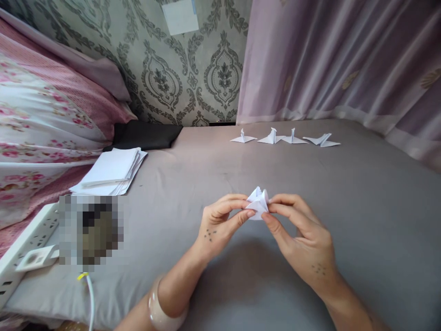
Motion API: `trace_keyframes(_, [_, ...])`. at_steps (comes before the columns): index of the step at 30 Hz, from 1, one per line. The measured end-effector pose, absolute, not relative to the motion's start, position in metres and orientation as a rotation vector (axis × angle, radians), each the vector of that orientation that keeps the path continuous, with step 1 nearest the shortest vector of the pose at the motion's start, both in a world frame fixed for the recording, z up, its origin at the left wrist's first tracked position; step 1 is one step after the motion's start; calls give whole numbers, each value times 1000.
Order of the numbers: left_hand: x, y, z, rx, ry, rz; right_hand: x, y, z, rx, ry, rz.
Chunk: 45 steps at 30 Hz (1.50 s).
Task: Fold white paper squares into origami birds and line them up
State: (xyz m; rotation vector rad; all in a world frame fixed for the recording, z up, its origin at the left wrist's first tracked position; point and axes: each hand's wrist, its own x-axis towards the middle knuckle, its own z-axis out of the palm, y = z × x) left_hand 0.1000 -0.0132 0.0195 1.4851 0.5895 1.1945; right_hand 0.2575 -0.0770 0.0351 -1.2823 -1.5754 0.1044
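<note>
Between my two hands, above the grey cloth surface, is a small piece of folded white paper [257, 207] with pointed flaps standing up. My left hand [223, 223] pinches its left side between thumb and fingers. On the opposite side, the thumb and fingertips of my right hand [303, 230] close on the paper's right edge. Part of the paper is hidden behind the fingertips. Farther back stand several folded white paper cranes [272, 137] in a row, their wings spread.
A stack of white paper sheets [110, 168] lies at the left, in front of a folded black cloth [144, 134]. Nearer me are a white power strip [31, 243], a plugged-in white adapter [37, 258], a white cable [91, 299] and a blurred-out object. Curtains and patterned wallpaper border the grey surface [179, 170].
</note>
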Motion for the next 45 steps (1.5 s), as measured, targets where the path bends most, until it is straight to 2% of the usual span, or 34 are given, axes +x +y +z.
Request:
trace_keyframes(16, [98,-9,18,1161,534,1143,261,-76,36,-1304,-1582,266])
trace_keyframes(35, [96,-17,26,1696,615,1178,261,-74,34,-1224,-1744,123])
trace_keyframes(45, [99,-18,17,1568,631,1044,257,-73,29,-1357,-1676,74])
